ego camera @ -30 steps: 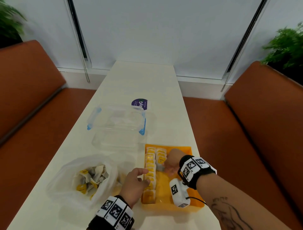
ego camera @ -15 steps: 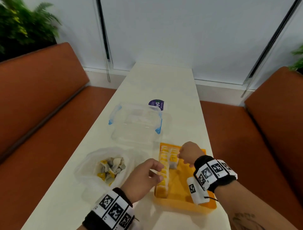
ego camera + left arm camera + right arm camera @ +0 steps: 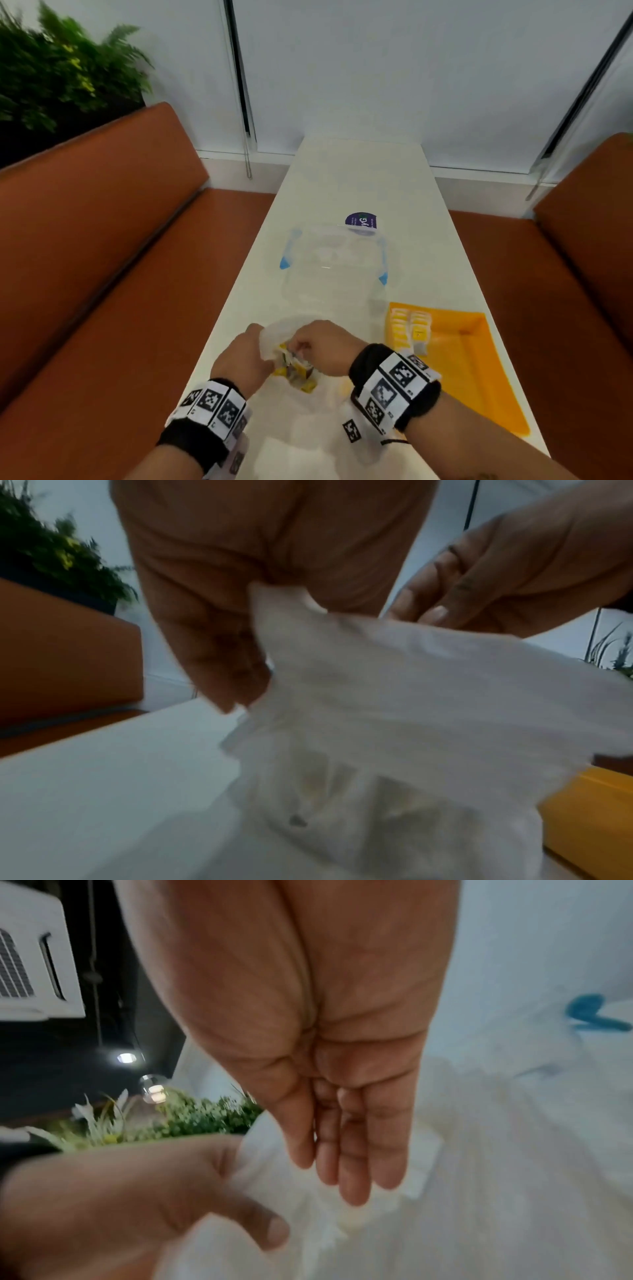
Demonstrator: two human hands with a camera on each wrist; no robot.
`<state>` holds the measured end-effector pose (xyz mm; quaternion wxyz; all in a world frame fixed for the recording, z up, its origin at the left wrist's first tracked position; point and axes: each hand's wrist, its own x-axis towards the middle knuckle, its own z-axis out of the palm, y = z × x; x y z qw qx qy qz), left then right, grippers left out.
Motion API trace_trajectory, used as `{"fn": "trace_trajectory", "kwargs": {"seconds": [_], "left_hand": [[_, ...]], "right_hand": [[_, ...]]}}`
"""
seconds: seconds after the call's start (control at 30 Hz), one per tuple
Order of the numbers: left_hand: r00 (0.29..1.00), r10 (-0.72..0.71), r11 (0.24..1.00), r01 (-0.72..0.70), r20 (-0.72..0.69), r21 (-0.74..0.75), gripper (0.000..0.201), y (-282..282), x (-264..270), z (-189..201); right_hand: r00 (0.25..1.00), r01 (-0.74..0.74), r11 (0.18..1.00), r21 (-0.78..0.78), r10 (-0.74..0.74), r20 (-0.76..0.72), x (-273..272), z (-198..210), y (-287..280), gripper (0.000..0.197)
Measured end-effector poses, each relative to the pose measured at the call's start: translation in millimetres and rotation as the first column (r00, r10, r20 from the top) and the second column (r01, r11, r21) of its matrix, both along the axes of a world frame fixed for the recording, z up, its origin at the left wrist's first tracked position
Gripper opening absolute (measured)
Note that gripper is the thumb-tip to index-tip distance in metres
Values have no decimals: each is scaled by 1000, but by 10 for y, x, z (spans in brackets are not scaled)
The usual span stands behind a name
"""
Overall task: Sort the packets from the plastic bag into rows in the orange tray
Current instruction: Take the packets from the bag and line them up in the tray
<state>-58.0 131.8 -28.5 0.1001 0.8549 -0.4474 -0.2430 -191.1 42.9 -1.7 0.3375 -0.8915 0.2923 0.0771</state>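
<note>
A clear plastic bag lies on the white table near its front edge, with yellow-and-white packets inside. My left hand pinches the bag's rim and lifts it; the left wrist view shows the left hand's fingers curled on the bag. My right hand is at the bag's mouth. The right wrist view shows its fingers straight, close together and holding nothing. To the right sits the orange tray, with two rows of packets along its left side.
A clear lidded container with blue clips stands behind the bag, and a purple round sticker lies beyond it. Orange benches flank the narrow table on both sides. A green plant is at the back left.
My right hand left the tray and moved left to the bag's mouth. My left hand moved from beside the tray to the bag and took hold of its rim.
</note>
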Motion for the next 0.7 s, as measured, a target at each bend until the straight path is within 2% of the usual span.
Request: {"fn": "trace_trajectory", "kwargs": {"seconds": [0.07, 0.13, 0.23, 0.3, 0.4, 0.57, 0.63, 0.7], "left_hand": [[999, -40, 999, 40, -11, -25, 28, 9, 48, -45], [997, -50, 996, 46, -51, -74, 21, 15, 91, -60], [993, -82, 987, 69, -89, -144, 27, 21, 115, -29], [989, -94, 977, 69, -115, -204, 25, 36, 125, -3], [984, -107, 965, 69, -141, -253, 25, 64, 161, -10], [981, -105, 963, 59, -162, -263, 26, 141, 212, -70], [978, -117, 963, 70, -170, -259, 26, 165, 214, -89], [975, -131, 965, 84, -180, -247, 26, 173, 215, -104]], "right_hand": [[993, -20, 997, -72, 11, -116, 151, -212, 51, 14], [982, -22, 990, -139, -5, -191, 243, -368, 66, 9], [943, -53, 958, -281, -45, -330, 333, -492, 72, 18], [926, -26, 944, -330, -101, -363, 388, -570, 67, 23], [904, 34, 937, -347, -177, -389, 502, -663, 55, 25], [835, -7, 914, -407, -218, -505, 608, -761, 145, 18], [820, 12, 909, -418, -247, -516, 624, -795, 164, 12], [826, 23, 919, -395, -239, -510, 630, -791, 168, 13]]}}
